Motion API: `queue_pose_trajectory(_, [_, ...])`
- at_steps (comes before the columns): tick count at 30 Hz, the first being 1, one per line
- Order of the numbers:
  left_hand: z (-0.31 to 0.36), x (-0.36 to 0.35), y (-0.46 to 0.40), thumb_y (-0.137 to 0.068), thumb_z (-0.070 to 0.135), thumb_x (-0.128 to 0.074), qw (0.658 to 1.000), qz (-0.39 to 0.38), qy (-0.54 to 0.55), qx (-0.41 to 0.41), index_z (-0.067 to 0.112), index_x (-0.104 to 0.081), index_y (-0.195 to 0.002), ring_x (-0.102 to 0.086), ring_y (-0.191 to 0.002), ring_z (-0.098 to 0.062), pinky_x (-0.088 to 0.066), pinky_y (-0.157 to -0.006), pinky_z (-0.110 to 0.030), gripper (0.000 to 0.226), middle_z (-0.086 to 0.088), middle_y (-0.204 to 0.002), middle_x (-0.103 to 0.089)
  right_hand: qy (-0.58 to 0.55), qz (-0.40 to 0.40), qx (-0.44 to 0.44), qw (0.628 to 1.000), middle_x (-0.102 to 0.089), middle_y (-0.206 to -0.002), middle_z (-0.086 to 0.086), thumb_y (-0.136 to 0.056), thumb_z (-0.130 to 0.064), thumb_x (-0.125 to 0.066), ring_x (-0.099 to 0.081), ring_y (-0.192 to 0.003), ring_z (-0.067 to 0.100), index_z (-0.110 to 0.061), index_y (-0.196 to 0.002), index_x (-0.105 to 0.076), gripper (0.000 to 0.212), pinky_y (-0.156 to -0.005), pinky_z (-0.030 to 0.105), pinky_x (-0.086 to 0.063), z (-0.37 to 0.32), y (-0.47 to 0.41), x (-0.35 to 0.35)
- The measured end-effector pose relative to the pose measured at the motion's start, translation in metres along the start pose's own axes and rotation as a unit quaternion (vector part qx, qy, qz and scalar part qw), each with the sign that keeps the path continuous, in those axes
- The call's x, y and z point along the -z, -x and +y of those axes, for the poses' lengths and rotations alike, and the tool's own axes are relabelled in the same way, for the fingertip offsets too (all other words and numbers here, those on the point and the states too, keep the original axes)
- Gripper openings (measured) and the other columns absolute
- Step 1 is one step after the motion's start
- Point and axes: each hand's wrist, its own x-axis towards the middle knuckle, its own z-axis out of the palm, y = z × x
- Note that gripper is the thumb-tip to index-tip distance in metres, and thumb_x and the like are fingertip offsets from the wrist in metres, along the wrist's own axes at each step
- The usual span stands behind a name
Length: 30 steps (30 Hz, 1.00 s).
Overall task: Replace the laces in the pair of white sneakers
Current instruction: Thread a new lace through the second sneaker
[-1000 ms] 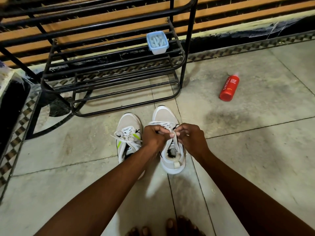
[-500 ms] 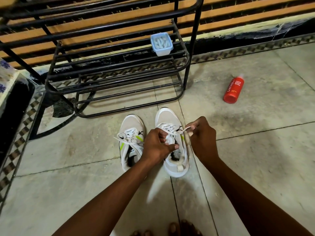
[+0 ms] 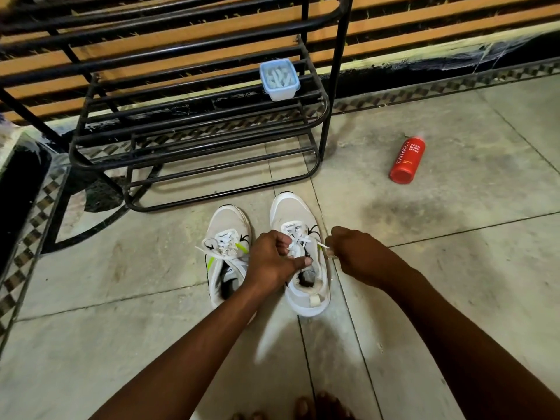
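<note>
Two white sneakers stand side by side on the tiled floor, toes toward a black tubular metal shoe rack. The right sneaker, of smooth pale fabric with a padded collar, is being worked on; the left sneaker, marked with a lime-green stripe, is laced, its ends lying loose. The left hand is curled over the right sneaker's tongue and eyelets and appears to pinch the lace there, though the contact is hidden by the knuckles. The right hand, just beside the shoe, is closed round the free end of the flat white lace, which is drawn taut from an eyelet. The step in hand is judged to be the drawing of a lace through the upper eyelets; whether it is being removed or threaded cannot be told. The next move calls for a steady pull while the shoe is held down. A lidded translucent plastic tub rests on the rack, and a red cylindrical bottle lies on the floor, well apart.
</note>
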Motion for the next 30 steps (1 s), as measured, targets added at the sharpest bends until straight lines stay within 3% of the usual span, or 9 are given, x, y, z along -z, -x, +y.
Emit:
queue_pose_trajectory(4, [0.000,0.002,0.001,-0.058,0.022,-0.102,1.000,-0.008,0.000,-0.002,0.011,-0.067,-0.102,-0.059,-0.077,-0.009,-0.054,-0.070,-0.020,0.057,-0.001,-0.091,-0.065,-0.034,0.236,-0.040,0.970,-0.053,-0.084,-0.008,-0.082,-0.004,-0.052,-0.048,-0.084,0.018,-0.021,-0.083,-0.062,0.020,-0.067,0.040,-0.042,-0.007,-0.003,0.003])
queue_pose_trajectory(6, [0.001,0.003,0.002,-0.059,0.020,-0.102,1.000,-0.012,0.001,0.004,0.010,-0.067,-0.102,-0.057,-0.075,-0.008,-0.052,-0.066,-0.017,0.056,0.001,-0.087,-0.063,-0.201,0.357,-0.072,0.909,-0.066,-0.093,-0.003,-0.090,0.000,-0.054,-0.060,-0.095,0.019,-0.014,-0.080,-0.062,0.019,-0.076,0.038,-0.044,-0.018,-0.005,0.010])
queue_pose_trajectory(10, [0.002,0.005,0.005,-0.062,0.016,-0.100,1.000,-0.015,0.009,0.004,0.008,-0.067,-0.104,-0.056,-0.074,-0.005,-0.050,-0.063,-0.010,0.054,0.000,-0.090,-0.062,-0.676,0.379,-0.124,0.620,-0.065,-0.088,0.015,-0.106,-0.004,-0.043,-0.057,-0.063,0.023,-0.003,-0.077,-0.050,0.030,-0.060,0.029,-0.046,-0.029,-0.004,0.034])
queue_pose_trajectory(11, [0.003,0.004,0.005,-0.062,0.017,-0.100,1.000,-0.015,0.007,0.003,0.009,-0.067,-0.104,-0.057,-0.074,-0.005,-0.050,-0.064,-0.010,0.054,0.001,-0.090,-0.062,-0.654,0.373,-0.127,0.645,-0.063,-0.083,0.019,-0.107,-0.006,-0.041,-0.046,-0.052,0.019,-0.005,-0.076,-0.050,0.032,-0.054,0.028,-0.039,-0.026,-0.002,0.037])
queue_pose_trajectory(14, [0.004,0.004,0.004,-0.062,0.020,-0.101,1.000,-0.015,-0.003,-0.003,0.010,-0.068,-0.103,-0.059,-0.077,-0.009,-0.055,-0.069,-0.017,0.054,0.001,-0.090,-0.064,-0.325,0.310,-0.114,0.886,-0.060,-0.064,0.011,-0.101,-0.017,-0.046,-0.045,-0.047,0.012,-0.013,-0.073,-0.054,0.029,-0.053,0.028,-0.037,-0.005,0.008,0.026])
queue_pose_trajectory(16, [0.005,0.003,0.004,-0.062,0.024,-0.101,1.000,-0.012,-0.018,-0.010,0.011,-0.069,-0.102,-0.060,-0.076,-0.010,-0.057,-0.073,-0.024,0.053,-0.001,-0.090,-0.067,-0.152,0.246,-0.098,0.952,-0.055,-0.059,0.000,-0.095,-0.025,-0.053,-0.050,-0.051,0.014,-0.012,-0.079,-0.052,0.021,-0.054,0.031,-0.040,0.003,0.012,0.012])
queue_pose_trajectory(24, [-0.008,0.005,0.010,-0.076,0.048,-0.087,0.994,-0.001,-0.097,-0.059,0.025,-0.059,-0.068,-0.061,-0.072,-0.016,-0.041,-0.064,-0.028,0.037,-0.005,-0.078,-0.063,-0.176,0.184,-0.069,0.965,-0.063,-0.078,-0.007,-0.087,-0.019,-0.072,-0.057,-0.068,0.008,-0.019,-0.097,-0.069,0.011,-0.065,0.026,-0.047,-0.008,0.014,-0.029])
queue_pose_trajectory(27, [-0.004,0.013,0.014,-0.089,0.035,-0.079,0.992,0.005,-0.076,-0.095,0.024,-0.061,-0.073,-0.059,-0.079,-0.012,-0.045,-0.070,-0.029,0.026,0.000,-0.083,-0.063,-0.187,0.211,-0.093,0.955,-0.066,-0.080,-0.002,-0.081,-0.005,-0.074,-0.062,-0.073,0.014,-0.017,-0.092,-0.072,0.017,-0.068,0.029,-0.048,-0.011,0.013,-0.028])
queue_pose_trajectory(30, [0.002,0.021,0.015,-0.098,0.030,-0.069,0.990,0.023,-0.054,-0.126,0.018,-0.058,-0.084,-0.060,-0.075,-0.010,-0.047,-0.067,-0.029,0.021,0.005,-0.079,-0.065,-0.215,0.239,-0.128,0.938,-0.066,-0.083,-0.004,-0.084,-0.026,-0.080,-0.061,-0.075,0.011,-0.018,-0.089,-0.070,0.014,-0.069,0.028,-0.050,-0.019,0.008,-0.027])
